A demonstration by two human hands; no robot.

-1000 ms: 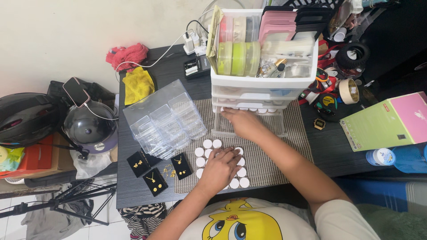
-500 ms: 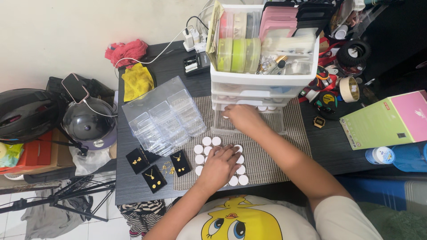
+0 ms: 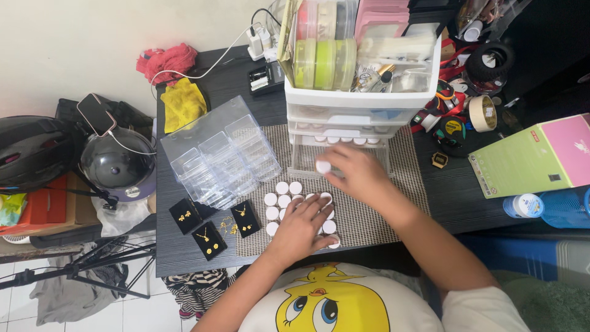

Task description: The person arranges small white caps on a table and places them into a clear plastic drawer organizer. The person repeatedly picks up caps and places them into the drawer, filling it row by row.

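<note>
- Small round white-lidded plastic jars point(image 3: 282, 201) stand in a tight cluster on the woven mat, directly under and just left of the left hand; about a dozen show, the rest hidden by the palm.
- Left hand point(image 3: 302, 225) lies flat and spread over the cluster, fingers released and resting on the lids, gripping nothing.
- Right hand point(image 3: 356, 175), just beyond the cluster, pinches one more small white jar point(image 3: 322, 166) between thumb and fingertips, lifted between the drawer and the group.
- Judging from this, a good share of the jars are already out on the mat, while more remain to be moved.
- Beyond the right hand, the pulled-out clear plastic drawer point(image 3: 340, 150) of the white drawer unit point(image 3: 362, 101) shows a row of the same white lids at its back edge, so it is not emptied.
- Left of the left hand, three black square cards with gold jewellery point(image 3: 209, 237) lie on the dark tabletop point(image 3: 239, 98), apart from the jars.
- Farther left and beyond, clear plastic compartment boxes point(image 3: 218, 154) lie tilted, apparently unfilled.
</note>
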